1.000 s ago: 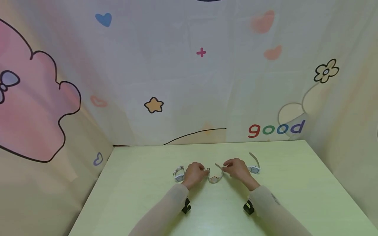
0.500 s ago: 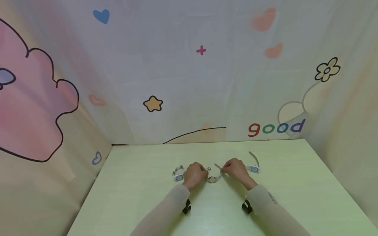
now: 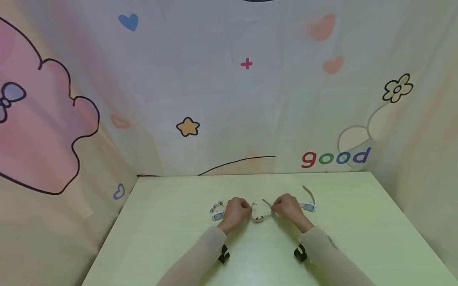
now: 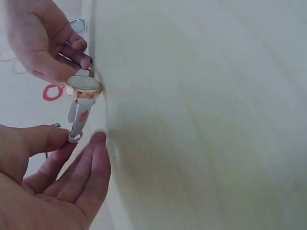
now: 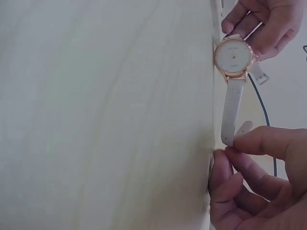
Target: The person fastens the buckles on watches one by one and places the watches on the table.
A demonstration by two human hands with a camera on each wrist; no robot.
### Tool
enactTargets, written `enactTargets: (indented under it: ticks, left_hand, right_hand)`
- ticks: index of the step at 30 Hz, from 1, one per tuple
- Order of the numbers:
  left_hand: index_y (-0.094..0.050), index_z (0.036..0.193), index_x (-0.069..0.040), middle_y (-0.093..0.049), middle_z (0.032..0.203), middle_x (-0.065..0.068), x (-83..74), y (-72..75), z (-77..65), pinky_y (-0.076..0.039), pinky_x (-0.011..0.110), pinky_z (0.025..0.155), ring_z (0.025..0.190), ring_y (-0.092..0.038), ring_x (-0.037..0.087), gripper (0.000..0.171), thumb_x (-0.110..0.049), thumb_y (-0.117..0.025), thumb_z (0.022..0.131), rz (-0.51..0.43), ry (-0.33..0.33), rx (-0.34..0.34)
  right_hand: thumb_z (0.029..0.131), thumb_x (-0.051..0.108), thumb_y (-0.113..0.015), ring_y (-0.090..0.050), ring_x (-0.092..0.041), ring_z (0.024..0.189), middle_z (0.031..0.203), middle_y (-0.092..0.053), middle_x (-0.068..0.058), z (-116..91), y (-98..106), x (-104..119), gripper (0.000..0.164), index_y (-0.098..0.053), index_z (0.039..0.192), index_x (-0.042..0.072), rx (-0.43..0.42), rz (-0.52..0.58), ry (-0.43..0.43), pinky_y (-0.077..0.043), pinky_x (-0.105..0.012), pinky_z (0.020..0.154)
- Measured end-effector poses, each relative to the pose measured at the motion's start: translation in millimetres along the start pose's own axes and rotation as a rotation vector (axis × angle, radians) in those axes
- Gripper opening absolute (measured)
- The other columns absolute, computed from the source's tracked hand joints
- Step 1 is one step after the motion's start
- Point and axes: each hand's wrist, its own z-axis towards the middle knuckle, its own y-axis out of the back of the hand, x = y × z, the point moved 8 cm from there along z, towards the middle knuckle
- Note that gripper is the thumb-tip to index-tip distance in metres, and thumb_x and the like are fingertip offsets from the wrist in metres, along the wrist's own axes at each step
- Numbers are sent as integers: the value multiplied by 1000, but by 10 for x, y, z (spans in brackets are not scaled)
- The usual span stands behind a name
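A wristwatch (image 3: 258, 219) with a round white dial, rose-gold case and white strap hangs between both hands, close over the table. My left hand (image 3: 236, 213) pinches the buckle-side strap (image 4: 82, 117) between thumb and fingers. The other strap half (image 5: 233, 108), with the holes, is pinched by my right hand (image 3: 288, 207); its free tip bends back past the fingertips. In the right wrist view the dial (image 5: 233, 56) faces the camera and the small buckle (image 5: 262, 79) shows beyond the left fingers. The two strap ends stand apart.
Just left of my left hand lies a white watch (image 3: 217, 212) with a squarish face, its strap looped. Another such watch (image 3: 308, 205) lies behind my right hand, strap spread. The pale table (image 3: 264, 262) ends at a printed curtain (image 3: 229, 99).
The held watch tilts, its dial now seen more edge-on. My hands have drawn slightly apart over the last half second, showing more of the strap. The other two watches stay put.
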Motion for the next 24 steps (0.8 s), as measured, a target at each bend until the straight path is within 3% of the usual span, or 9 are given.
enactTargets:
  ticks: [5,11,16,20,24]
  left_hand:
    - [-70,83,-6,-69,76,2,-10,-41,-18,-48,21,55,62,-59,8,8,-12,-67,88,-122,10,37]
    - [-67,89,-4,-74,84,7,24,-93,-34,-56,27,65,71,-68,11,7,-11,-66,90,-319,19,53]
    - [-62,115,-2,-75,94,16,15,-75,-50,-59,39,76,78,-72,19,26,-12,-67,91,-489,16,79]
    - [-57,131,-2,-74,99,18,26,-39,-64,-59,38,77,78,-72,17,41,-11,-65,93,-524,12,95]
    - [-62,127,-2,-73,100,21,44,-16,-72,-60,36,76,76,-71,13,34,-11,-63,94,-534,7,95]
  right_hand:
    - [84,10,-68,-61,-12,57,67,-71,-7,-18,13,-50,11,-71,81,1,14,142,-64,-49,-24,52]
    - [88,6,-61,-72,-19,65,76,-73,-14,-60,-38,-70,10,-65,88,-4,30,409,-120,-59,-32,60]
    - [92,6,-59,-71,-17,67,82,-74,-13,-34,-46,-91,12,-62,97,-5,21,542,-134,-60,-32,63]
    - [95,9,-60,-71,-15,68,85,-73,-13,-48,-3,-54,16,-60,102,-5,49,614,-141,-60,-31,65]
    - [95,9,-60,-70,-15,69,88,-72,-15,-90,51,11,17,-60,105,-6,64,643,-128,-60,-29,65]
